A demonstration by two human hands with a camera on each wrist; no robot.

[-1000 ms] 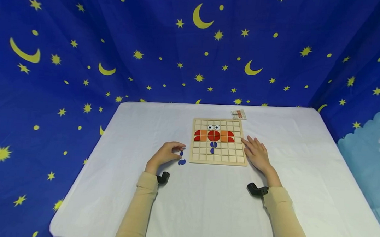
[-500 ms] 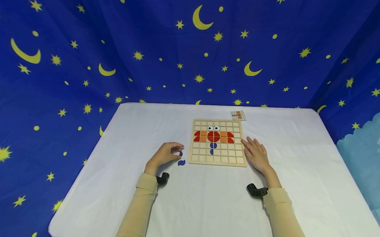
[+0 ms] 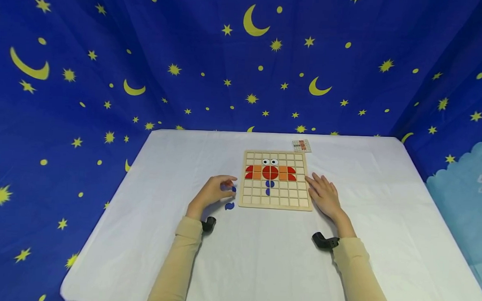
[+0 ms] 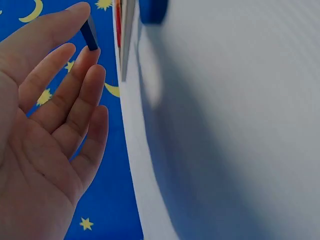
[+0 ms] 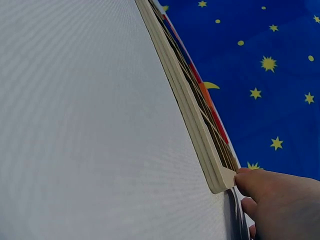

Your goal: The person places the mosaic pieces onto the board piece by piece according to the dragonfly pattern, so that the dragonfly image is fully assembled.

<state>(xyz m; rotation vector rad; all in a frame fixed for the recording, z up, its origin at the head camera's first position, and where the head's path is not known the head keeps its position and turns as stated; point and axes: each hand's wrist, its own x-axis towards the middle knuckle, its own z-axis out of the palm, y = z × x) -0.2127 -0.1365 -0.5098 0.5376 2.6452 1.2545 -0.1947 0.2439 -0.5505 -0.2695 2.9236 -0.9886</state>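
Note:
Between thumb and fingertip, my left hand (image 3: 212, 192) pinches a small blue puzzle piece (image 4: 89, 35), lifted off the cloth just left of the wooden grid board (image 3: 276, 205). Another blue piece (image 3: 229, 206), with curved edges, lies on the cloth below that hand. On the board, red and orange pieces form a band across the middle rows, with two eye pieces (image 3: 270, 162) above and several blue pieces (image 3: 268, 192) below. My right hand (image 3: 324, 195) rests flat at the board's right edge, fingers extended; in the right wrist view its thumb touches the frame's corner.
A small pattern card (image 3: 301, 146) lies behind the board's far right corner. White cloth covers the table (image 3: 268, 268). A blue curtain (image 3: 213, 46) with moons and stars hangs behind and at the sides. Each wrist wears a black camera (image 3: 325, 241).
My left hand has lifted the blue piece slightly and brought it closer to the board's left edge. The other loose blue piece and my right hand have stayed in place.

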